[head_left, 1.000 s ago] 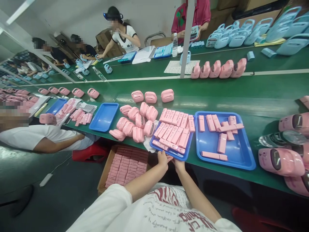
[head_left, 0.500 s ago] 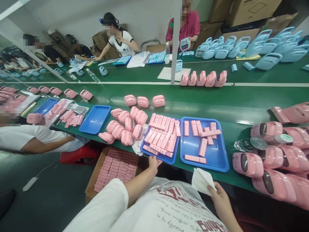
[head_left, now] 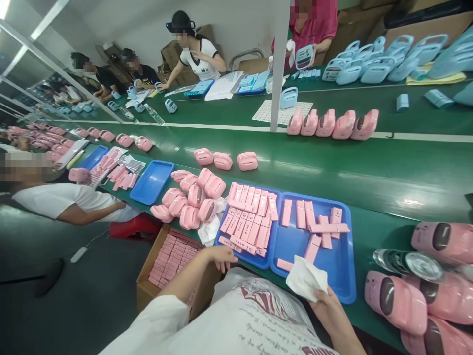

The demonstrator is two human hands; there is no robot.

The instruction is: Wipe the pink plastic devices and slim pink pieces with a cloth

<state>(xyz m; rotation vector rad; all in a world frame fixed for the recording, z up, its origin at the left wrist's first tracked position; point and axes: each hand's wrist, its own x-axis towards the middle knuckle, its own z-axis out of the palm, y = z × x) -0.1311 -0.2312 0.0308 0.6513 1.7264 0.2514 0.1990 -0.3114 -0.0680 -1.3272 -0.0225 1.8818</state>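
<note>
Two adjoining blue trays (head_left: 336,259), one held cloth (head_left: 305,277), five pink cases (head_left: 325,123) in far row, three central cases (head_left: 222,161) mid-belt.

- white shirt (head_left: 207,330), loose and creased
- maroon graphic (head_left: 258,296) of jagged streaks on its front
- thin grey script (head_left: 275,321) in slanted lines, just below the graphic
- bold maroon lettering (head_left: 318,350), farther below the graphic
- wide white left sleeve (head_left: 158,315), left of the graphic

Pale wall (head_left: 236,29) — dark floor (head_left: 101,291) — bright strip light (head_left: 50,19).

Left hand (head_left: 221,256), fingers loosely curled downward; right hand (head_left: 323,298) closed in pinch; left forearm (head_left: 186,277), right forearm (head_left: 342,325) angled inward.
</note>
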